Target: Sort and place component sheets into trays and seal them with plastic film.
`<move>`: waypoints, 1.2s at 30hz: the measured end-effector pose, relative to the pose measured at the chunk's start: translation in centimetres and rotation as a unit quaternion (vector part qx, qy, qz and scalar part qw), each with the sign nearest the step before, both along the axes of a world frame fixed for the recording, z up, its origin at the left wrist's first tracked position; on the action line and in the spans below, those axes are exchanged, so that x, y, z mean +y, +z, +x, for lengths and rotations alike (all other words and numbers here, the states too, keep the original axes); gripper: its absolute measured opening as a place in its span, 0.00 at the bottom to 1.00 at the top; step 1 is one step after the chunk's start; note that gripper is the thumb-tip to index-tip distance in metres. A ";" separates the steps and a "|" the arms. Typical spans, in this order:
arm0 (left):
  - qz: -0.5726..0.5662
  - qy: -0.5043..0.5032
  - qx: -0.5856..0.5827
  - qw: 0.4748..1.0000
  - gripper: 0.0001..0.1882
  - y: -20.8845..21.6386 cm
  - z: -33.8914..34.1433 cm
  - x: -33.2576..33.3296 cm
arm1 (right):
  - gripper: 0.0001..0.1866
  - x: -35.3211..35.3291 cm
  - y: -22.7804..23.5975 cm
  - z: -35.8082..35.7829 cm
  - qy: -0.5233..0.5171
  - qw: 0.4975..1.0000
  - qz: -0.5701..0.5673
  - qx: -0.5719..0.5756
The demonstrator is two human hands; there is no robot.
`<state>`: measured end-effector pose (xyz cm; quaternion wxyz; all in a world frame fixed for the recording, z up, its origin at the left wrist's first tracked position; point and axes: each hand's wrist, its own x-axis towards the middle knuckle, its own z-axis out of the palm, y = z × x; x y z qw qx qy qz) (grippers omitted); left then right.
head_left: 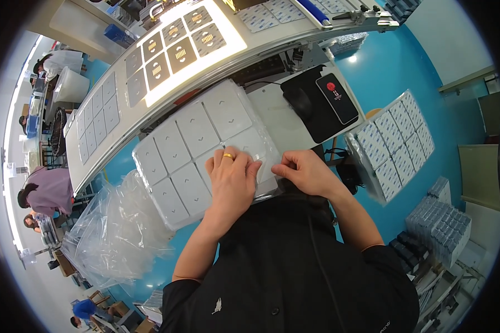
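Observation:
In front of me is a tray-like stack of pale grey square panels (186, 133) with small dark arrow marks, set in rows. Shiny clear plastic film (268, 187) wraps it and shows along its edges. My left hand (230, 180), with a gold ring, rests on the panels near the right end; its fingers are bent onto the surface and its thumb stands apart. At the near right corner, my right hand (305, 171) is closed, thumb and forefinger pinched at the film's edge. My palm hides part of the panels beneath.
Beyond lies a curved bench with a lit light panel (236, 41) under printed sheets. A black mouse (298, 102) and a phone (337, 99) lie at right. A patterned panel stack (391, 147) stands farther right; crumpled clear bags (116, 227) hang at left. Several people work far left.

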<state>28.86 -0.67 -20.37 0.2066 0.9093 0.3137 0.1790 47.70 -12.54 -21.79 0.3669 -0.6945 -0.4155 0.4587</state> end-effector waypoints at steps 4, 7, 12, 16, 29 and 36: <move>-0.025 0.009 0.007 1.000 0.08 0.3 -0.6 0.9 | 0.18 -0.1 -1.1 0.3 -0.001 0.998 0.001 0.069; -0.058 0.020 0.003 0.998 0.08 0.8 -0.8 1.9 | 0.18 0.2 -1.3 0.4 0.003 0.997 -0.001 0.071; -0.283 0.063 -0.015 0.957 0.05 2.6 -1.5 1.6 | 0.17 -0.2 -0.8 -0.1 0.022 0.994 0.031 0.102; -0.285 0.081 -0.049 0.954 0.09 3.6 -0.5 0.2 | 0.17 -0.3 -1.0 -0.1 0.036 0.994 0.010 0.103; 0.047 0.074 0.048 0.995 0.18 -0.5 3.7 -0.3 | 0.22 0.0 -1.5 -1.8 -0.014 1.000 0.020 -0.005; 0.083 0.069 0.004 0.994 0.23 -1.8 2.4 2.0 | 0.23 0.1 -1.1 -1.2 -0.013 0.998 0.006 0.053</move>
